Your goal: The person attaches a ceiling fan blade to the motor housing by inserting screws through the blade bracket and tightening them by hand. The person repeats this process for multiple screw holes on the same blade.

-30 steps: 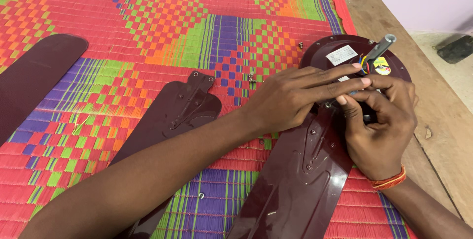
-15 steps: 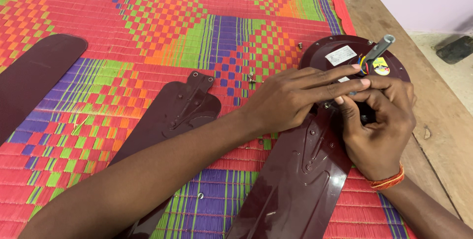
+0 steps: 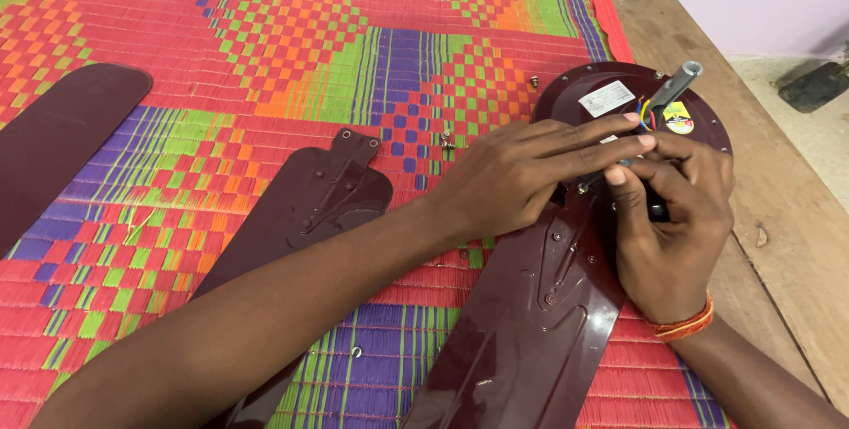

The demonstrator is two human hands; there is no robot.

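Note:
A maroon ceiling-fan motor (image 3: pixel 610 93) with a grey shaft (image 3: pixel 679 82) and coloured wires lies on the mat at the right. A maroon blade (image 3: pixel 531 323) lies with its root at the motor's near rim. My right hand (image 3: pixel 676 234) is curled around a dark-handled screwdriver (image 3: pixel 655 211), whose tip points at the blade's root. My left hand (image 3: pixel 522 172) reaches across from the left, its fingertips pinched on the screwdriver's metal end beside the right thumb. The spot under the fingertips is hidden.
A second loose blade (image 3: pixel 327 203) lies left of my forearm, and a third blade (image 3: pixel 62 133) sits at the far left. Small screws (image 3: pixel 447 139) lie on the colourful woven mat (image 3: pixel 265 49). A bare wooden table edge (image 3: pixel 778 217) runs along the right.
Both hands stay at the blade's root on the motor. The right fingers have shifted slightly around the tool, and nothing else has moved.

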